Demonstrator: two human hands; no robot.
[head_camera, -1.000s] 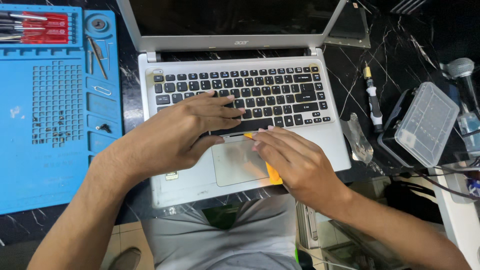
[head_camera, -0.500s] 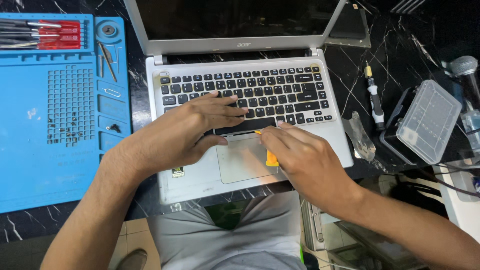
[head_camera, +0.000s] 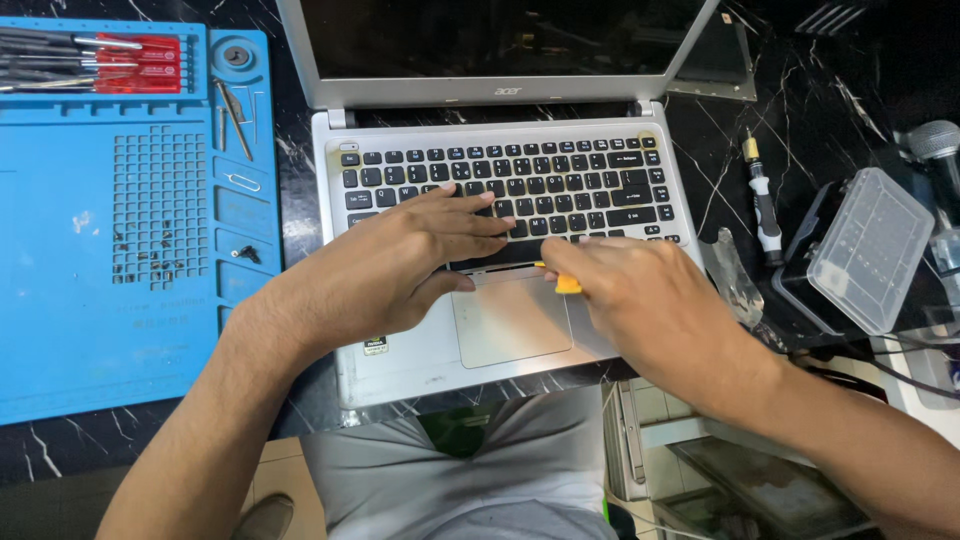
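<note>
A silver laptop (head_camera: 420, 350) lies open on the black marbled bench (head_camera: 800, 130), its dark screen tilted back. The left hand (head_camera: 400, 265) rests flat across the lower rows of the black keyboard (head_camera: 520, 185), its fingers (head_camera: 480, 225) stretched out and close together, pressing down and gripping nothing. The right hand (head_camera: 640, 300) is curled around a small yellow pry tool (head_camera: 566, 284), whose tip sits at the seam between the keyboard's lower edge and the palm rest, just above the touchpad (head_camera: 510, 320); most of the tool is hidden inside the fist.

Left of the laptop lies a blue repair mat (head_camera: 70, 300) with a red screwdriver set (head_camera: 140, 65) and tweezers (head_camera: 235, 120) in its trays. To the right lie a slim screwdriver (head_camera: 764, 205) and a clear plastic parts box (head_camera: 868, 250).
</note>
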